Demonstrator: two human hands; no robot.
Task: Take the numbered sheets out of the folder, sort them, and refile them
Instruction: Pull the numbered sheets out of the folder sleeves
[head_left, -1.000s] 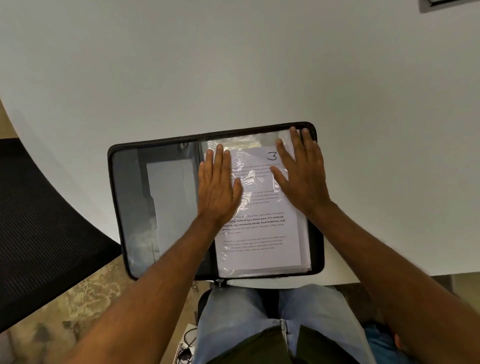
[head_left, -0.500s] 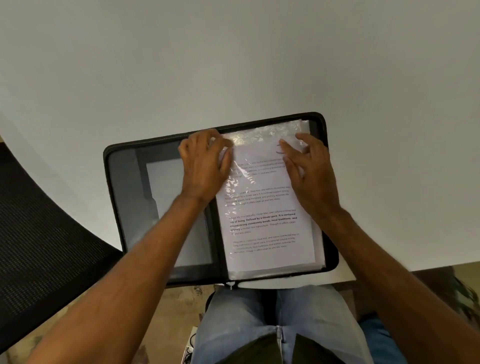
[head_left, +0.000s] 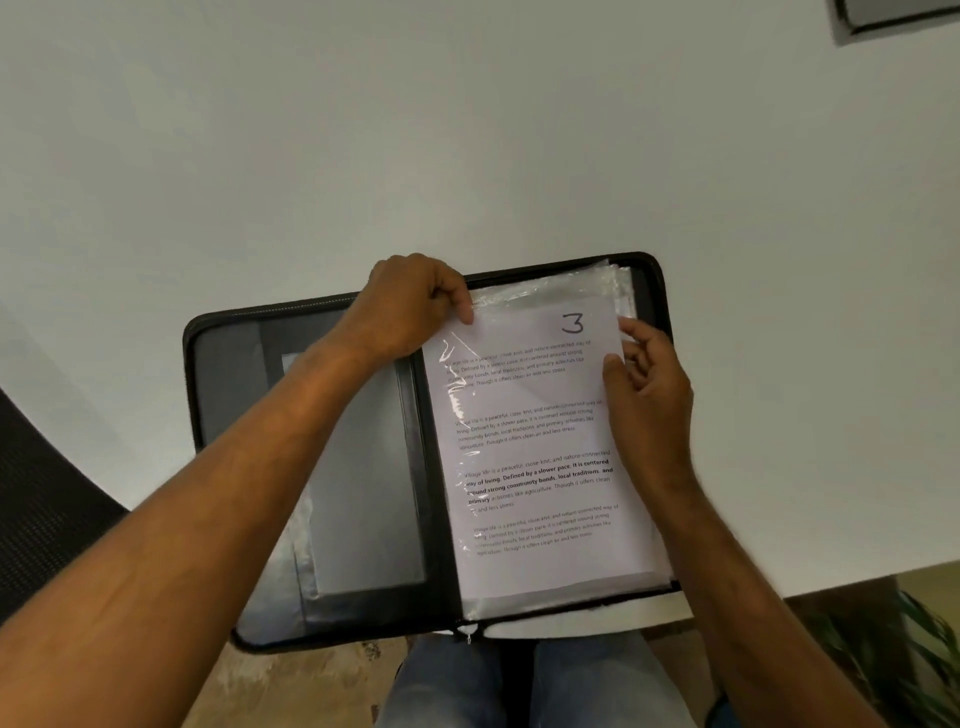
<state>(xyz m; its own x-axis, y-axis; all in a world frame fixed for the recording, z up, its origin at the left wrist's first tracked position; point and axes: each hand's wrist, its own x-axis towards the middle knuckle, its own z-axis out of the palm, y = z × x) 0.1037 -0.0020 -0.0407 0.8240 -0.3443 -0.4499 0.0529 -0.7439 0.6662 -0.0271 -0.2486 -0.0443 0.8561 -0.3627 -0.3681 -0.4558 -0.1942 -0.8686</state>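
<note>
A black zip folder (head_left: 218, 374) lies open at the near edge of the white table (head_left: 467, 130). Its right half holds a stack of clear plastic sleeves with printed sheets. The top sheet (head_left: 535, 452) bears a handwritten 3 and several paragraphs of text. My left hand (head_left: 410, 306) pinches the top left corner of the top sleeve near the spine. My right hand (head_left: 647, 389) grips the sheet's upper right edge, thumb on the paper and fingers curled behind it. The left half shows a dark pocket with a pale sheet inside.
A black mesh chair (head_left: 47, 509) stands at the left. My lap in blue jeans (head_left: 519, 680) is below the folder. Green plant leaves (head_left: 904, 644) show at the lower right. A dark framed object (head_left: 893, 15) sits at the table's far right corner.
Both hands have gone from lying flat on the page to gripping it: the left closed on the sleeve's top left corner, the right moved to the sheet's right edge, uncovering the 3.
</note>
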